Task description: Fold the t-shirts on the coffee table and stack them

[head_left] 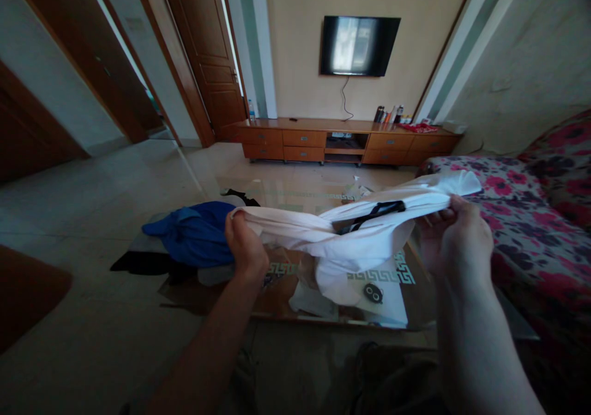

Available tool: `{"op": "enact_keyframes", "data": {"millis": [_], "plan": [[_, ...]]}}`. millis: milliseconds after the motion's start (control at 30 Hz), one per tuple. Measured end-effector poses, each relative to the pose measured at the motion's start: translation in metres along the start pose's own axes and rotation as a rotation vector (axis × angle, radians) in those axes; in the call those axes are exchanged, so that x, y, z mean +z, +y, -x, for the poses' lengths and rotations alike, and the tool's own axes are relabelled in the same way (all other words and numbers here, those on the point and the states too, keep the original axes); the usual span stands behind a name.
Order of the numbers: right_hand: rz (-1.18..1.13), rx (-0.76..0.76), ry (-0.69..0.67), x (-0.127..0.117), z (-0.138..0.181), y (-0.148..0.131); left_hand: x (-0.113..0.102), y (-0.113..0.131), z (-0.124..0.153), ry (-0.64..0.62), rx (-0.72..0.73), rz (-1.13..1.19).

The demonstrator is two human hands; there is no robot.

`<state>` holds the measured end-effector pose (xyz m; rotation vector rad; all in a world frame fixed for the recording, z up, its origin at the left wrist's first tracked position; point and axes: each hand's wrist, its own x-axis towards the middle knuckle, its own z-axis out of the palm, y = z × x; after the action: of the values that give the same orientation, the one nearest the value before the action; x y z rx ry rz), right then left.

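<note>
A white garment (364,249) with a dark print or trim is stretched sideways above a glass coffee table (281,270). My left hand (247,245) is closed on its left end. At the other end my right hand (457,233) pinches the cloth between thumb and fingers. The middle of the garment sags in loose folds toward the tabletop. Just left of my left hand lies a heap of clothes, with a blue garment (198,233) on top and black and grey cloth under it.
On the table's near part are a white flat sheet or box (390,307) and a small black round object (373,293). A flowered sofa (517,218) stands at the right. Beyond are a low wooden cabinet (305,141) and a wall television (360,45).
</note>
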<state>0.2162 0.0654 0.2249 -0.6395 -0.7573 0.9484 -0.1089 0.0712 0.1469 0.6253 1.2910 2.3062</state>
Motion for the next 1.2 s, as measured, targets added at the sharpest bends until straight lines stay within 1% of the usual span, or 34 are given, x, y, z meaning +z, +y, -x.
{"op": "enact_keyframes", "data": {"millis": [67, 100, 133, 167, 200, 233, 300, 333, 367, 400, 467, 500, 533, 600, 700, 767, 833, 900, 967, 1067, 1133, 1200], "plan": [[-0.056, -0.093, 0.071, -0.004, -0.002, -0.005, -0.006, -0.005, -0.011, 0.118, 0.002, -0.025], [-0.084, -0.130, 0.098, -0.005, -0.003, -0.006, -0.009, -0.008, -0.015, 0.154, -0.016, -0.038], [-0.099, -0.132, 0.092, -0.006, -0.004, -0.006, -0.012, -0.010, -0.020, 0.157, -0.042, -0.056], [-0.114, -0.131, 0.087, -0.005, -0.005, -0.005, -0.014, -0.012, -0.023, 0.115, -0.062, -0.085], [-0.127, -0.128, 0.084, -0.004, -0.005, -0.003, -0.016, -0.013, -0.024, 0.032, -0.060, -0.130], [-0.130, -0.109, 0.074, -0.002, -0.004, 0.000, -0.017, -0.014, -0.023, -0.081, -0.030, -0.191], [-0.100, -0.042, 0.026, 0.006, 0.001, 0.007, -0.015, -0.009, -0.013, -0.324, 0.099, -0.340], [-0.061, 0.009, -0.020, 0.011, 0.006, 0.011, -0.012, -0.005, -0.004, -0.438, 0.175, -0.405], [-0.013, 0.072, -0.079, 0.018, 0.012, 0.014, -0.009, 0.001, 0.008, -0.525, 0.228, -0.442], [0.039, 0.146, -0.149, 0.024, 0.020, 0.016, -0.005, 0.007, 0.021, -0.637, 0.240, -0.440], [0.134, 0.269, -0.286, 0.037, 0.037, 0.018, 0.004, 0.021, 0.048, -0.954, 0.215, -0.382], [0.177, 0.317, -0.348, 0.042, 0.045, 0.018, 0.008, 0.027, 0.060, -1.060, 0.195, -0.354], [0.212, 0.353, -0.406, 0.046, 0.052, 0.018, 0.012, 0.032, 0.070, -1.114, 0.178, -0.325], [0.251, 0.387, -0.489, 0.051, 0.061, 0.017, 0.015, 0.038, 0.080, -1.164, 0.122, -0.269], [0.247, 0.394, -0.512, 0.050, 0.062, 0.016, 0.014, 0.039, 0.076, -1.171, -0.023, -0.218], [0.245, 0.401, -0.503, 0.047, 0.058, 0.018, 0.012, 0.035, 0.070, -1.125, -0.120, -0.189], [0.254, 0.408, -0.499, 0.044, 0.054, 0.021, 0.011, 0.028, 0.065, -1.039, -0.218, -0.112], [0.251, 0.407, -0.494, 0.042, 0.051, 0.023, 0.013, 0.021, 0.063, -0.939, -0.342, 0.012], [0.227, 0.399, -0.472, 0.040, 0.049, 0.025, 0.016, 0.016, 0.061, -0.817, -0.438, 0.144], [0.219, 0.381, -0.408, 0.038, 0.045, 0.024, 0.019, 0.014, 0.051, -0.662, -0.490, 0.243], [0.242, 0.379, -0.376, 0.036, 0.042, 0.022, 0.019, 0.014, 0.042, -0.602, -0.508, 0.258], [0.255, 0.387, -0.353, 0.034, 0.039, 0.021, 0.017, 0.015, 0.035, -0.568, -0.539, 0.253]]}}
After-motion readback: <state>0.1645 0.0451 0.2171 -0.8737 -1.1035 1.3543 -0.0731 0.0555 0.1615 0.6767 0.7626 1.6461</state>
